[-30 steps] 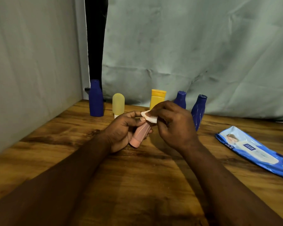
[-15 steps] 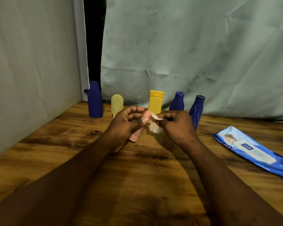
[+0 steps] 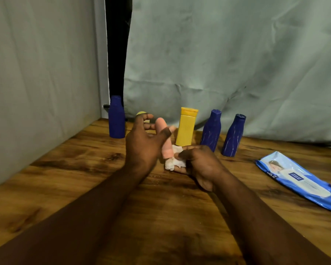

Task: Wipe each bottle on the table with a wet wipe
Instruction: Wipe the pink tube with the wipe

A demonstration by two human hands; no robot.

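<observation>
Six bottles are in view, and one of them, the pink bottle (image 3: 163,136), is up off the worktop (image 3: 80,180) in the left hand (image 3: 143,144). That hand takes it lightly: the thumb crosses the front of the body and presses it against a finger behind, while the other fingers fan out loose. A hold this far up the body leaves the lower part bare, which looks deliberate, since that is where the wet wipe (image 3: 175,160) sits. The right hand (image 3: 199,167) has the wipe bunched between its thumb on top and its curled fingers beneath, right against the bottle's lower end.

The pink bottle's long axis stands close to upright, leaning a little so that the rounded end points up and to the left and the banded cap end points down towards the wipe. So the step in hand seems to be cleaning the cap end — I cannot tell whether the rest of the bottle is done.

Behind the hands, the other bottles stand in a loose row at the back of the worktop, out of the working space: a dark blue bottle (image 3: 116,119), a pale yellow bottle (image 3: 141,113) mostly hidden by the left hand's fingers, a yellow bottle (image 3: 186,129) and two blue bottles (image 3: 211,129) (image 3: 233,135). The wipes pack (image 3: 298,180) lies flat to the right, near the right hand — handy for a fresh wipe.
</observation>
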